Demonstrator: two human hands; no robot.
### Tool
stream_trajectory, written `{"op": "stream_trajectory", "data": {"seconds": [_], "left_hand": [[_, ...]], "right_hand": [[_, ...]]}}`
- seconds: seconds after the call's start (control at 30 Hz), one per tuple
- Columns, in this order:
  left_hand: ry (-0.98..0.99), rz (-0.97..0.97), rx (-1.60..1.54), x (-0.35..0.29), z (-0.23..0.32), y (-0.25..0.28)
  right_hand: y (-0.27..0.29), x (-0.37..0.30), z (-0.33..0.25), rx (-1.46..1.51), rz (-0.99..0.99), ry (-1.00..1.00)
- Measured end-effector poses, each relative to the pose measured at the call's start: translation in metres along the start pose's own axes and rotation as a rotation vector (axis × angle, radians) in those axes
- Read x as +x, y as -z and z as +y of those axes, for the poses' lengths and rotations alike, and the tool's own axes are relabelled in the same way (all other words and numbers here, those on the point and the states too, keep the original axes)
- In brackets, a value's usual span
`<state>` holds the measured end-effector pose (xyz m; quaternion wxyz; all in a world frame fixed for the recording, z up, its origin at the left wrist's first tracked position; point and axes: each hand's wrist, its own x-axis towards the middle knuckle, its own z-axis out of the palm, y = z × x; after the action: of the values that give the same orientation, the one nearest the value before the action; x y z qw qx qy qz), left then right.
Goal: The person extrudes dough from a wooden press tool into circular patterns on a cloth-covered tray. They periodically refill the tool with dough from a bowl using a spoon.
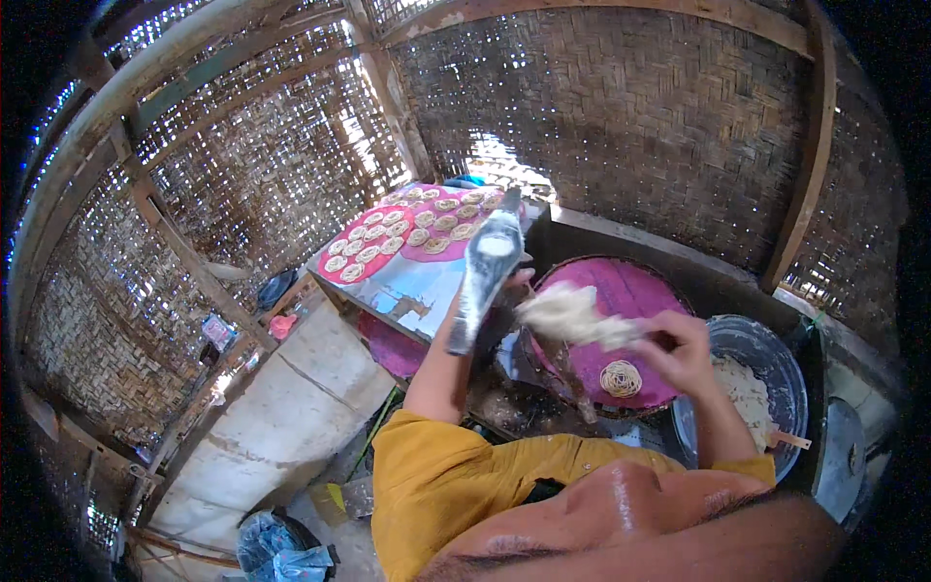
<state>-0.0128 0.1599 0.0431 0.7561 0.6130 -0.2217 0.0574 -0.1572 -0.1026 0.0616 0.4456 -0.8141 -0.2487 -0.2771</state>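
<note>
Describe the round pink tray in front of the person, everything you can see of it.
The round pink tray lies flat on the dark worktop beside a dark basin of pale dough. Its surface looks smooth, magenta, with a darker rim. One coiled spiral of noodle-like dough sits near its front edge. The right hand hovers over it, holding a lump of pale dough that hides part of it.

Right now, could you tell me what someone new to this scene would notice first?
Probably the white mass of dough stretched over the round pink tray at centre, held by the right hand. The left hand grips a metal tool, raised above the table. A single noodle coil lies on that tray, and further back pink trays carry rows of similar coils, with woven bamboo walls all around.
</note>
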Motion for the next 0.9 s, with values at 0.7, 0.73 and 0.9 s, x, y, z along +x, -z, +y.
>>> {"op": "stream_trajectory", "data": {"seconds": [0.7, 0.73, 0.9], "left_hand": [[-0.084, -0.520, -0.605, -0.001, -0.040, -0.078], [-0.231, -0.510, -0.318, -0.003, -0.034, -0.074], [-0.173, -0.664, 0.196, -0.030, -0.028, -0.033]], "right_hand": [[-0.008, -0.058, 0.023, 1.641, -0.300, -0.755], [0.002, -0.064, 0.035, 1.588, -0.308, -0.733], [-0.013, -0.007, 0.019, 0.908, 0.023, -0.477]]}}
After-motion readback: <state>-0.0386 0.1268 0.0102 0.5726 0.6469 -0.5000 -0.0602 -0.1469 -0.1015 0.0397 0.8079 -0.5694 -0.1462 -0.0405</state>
